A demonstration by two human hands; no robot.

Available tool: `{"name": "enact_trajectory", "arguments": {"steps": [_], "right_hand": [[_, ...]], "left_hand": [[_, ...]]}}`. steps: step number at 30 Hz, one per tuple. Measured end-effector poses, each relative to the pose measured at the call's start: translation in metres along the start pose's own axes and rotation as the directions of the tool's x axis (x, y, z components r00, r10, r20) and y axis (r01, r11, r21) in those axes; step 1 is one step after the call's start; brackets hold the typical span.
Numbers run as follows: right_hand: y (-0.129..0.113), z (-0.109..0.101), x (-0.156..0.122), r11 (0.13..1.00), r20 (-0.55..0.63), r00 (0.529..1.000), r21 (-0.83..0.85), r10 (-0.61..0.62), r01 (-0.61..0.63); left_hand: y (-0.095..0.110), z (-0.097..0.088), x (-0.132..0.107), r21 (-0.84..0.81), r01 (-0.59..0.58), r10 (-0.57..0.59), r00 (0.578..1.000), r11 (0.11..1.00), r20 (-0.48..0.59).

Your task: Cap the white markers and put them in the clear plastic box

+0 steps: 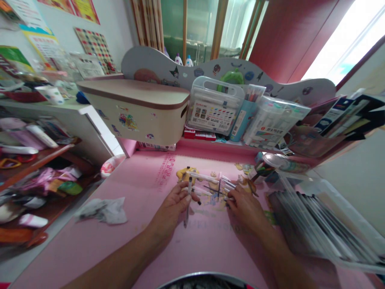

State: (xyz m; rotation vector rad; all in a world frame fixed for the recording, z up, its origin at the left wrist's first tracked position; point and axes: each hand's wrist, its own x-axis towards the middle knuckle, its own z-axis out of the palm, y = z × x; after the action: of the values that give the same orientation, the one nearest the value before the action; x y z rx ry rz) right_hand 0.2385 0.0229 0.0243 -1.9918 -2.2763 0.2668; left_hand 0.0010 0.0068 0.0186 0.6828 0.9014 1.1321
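Observation:
My left hand is closed, its thumb and fingers around a slim clear pen that stands roughly upright above the desk. Over the right part of a loose bunch of pens my right hand is bent down, fingers curled at the ends of several of them. Whether it grips one pen or more is hard to make out, as the fingers cover that spot. The pens lie crosswise on the pink desk mat, which has cartoon prints.
A clear bin of many pens stands at the right. Crumpled tissue lies left. At the back are a beige lidded box, a clear marker case and a blue pen holder. A round container's rim shows at the front.

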Motion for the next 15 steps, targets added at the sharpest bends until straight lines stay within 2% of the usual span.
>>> {"name": "enact_trajectory", "arguments": {"steps": [7,10,13,15], "right_hand": [[-0.005,0.009,0.0,1.0,-0.062,0.998,-0.018,-0.027,0.026],[-0.008,0.009,0.0,0.999,-0.124,0.991,0.019,-0.045,0.048],[-0.011,0.005,-0.002,0.974,-0.211,0.971,0.175,-0.109,0.147],[-0.014,0.003,-0.004,0.918,-0.252,0.964,0.354,-0.089,0.178]], "left_hand": [[-0.001,0.0,-0.003,0.024,0.064,-0.064,0.998,0.998,0.023],[-0.003,-0.002,-0.002,0.034,0.083,-0.084,0.996,0.996,0.014],[-0.008,-0.002,-0.002,0.022,0.071,-0.072,0.997,0.997,0.018],[-0.01,-0.001,-0.002,0.029,0.073,-0.074,0.997,0.997,0.016]]}}
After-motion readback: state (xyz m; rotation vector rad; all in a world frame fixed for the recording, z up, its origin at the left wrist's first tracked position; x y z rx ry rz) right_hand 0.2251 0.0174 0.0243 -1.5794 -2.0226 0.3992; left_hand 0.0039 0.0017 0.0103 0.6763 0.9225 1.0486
